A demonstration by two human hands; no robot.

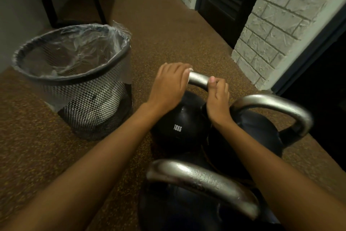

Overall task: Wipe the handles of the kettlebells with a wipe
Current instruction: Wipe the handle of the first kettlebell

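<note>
Three black kettlebells with silver handles stand close together on the floor. The far one, marked 12KG (177,127), has its handle (198,79) gripped from both sides. My left hand (168,86) wraps the handle's left end, with a sliver of white wipe (188,71) showing under the fingers. My right hand (218,97) clasps the handle's right side, thumb on top. A second kettlebell (262,131) sits to the right, its handle (280,103) free. The nearest kettlebell's handle (202,180) glistens as if wet.
A black mesh waste bin (97,103) with a clear plastic liner stands left of the kettlebells, something white inside it. A grey brick pillar (280,34) rises at the right, beside dark doorways. Brown speckled floor (159,34) stretches ahead.
</note>
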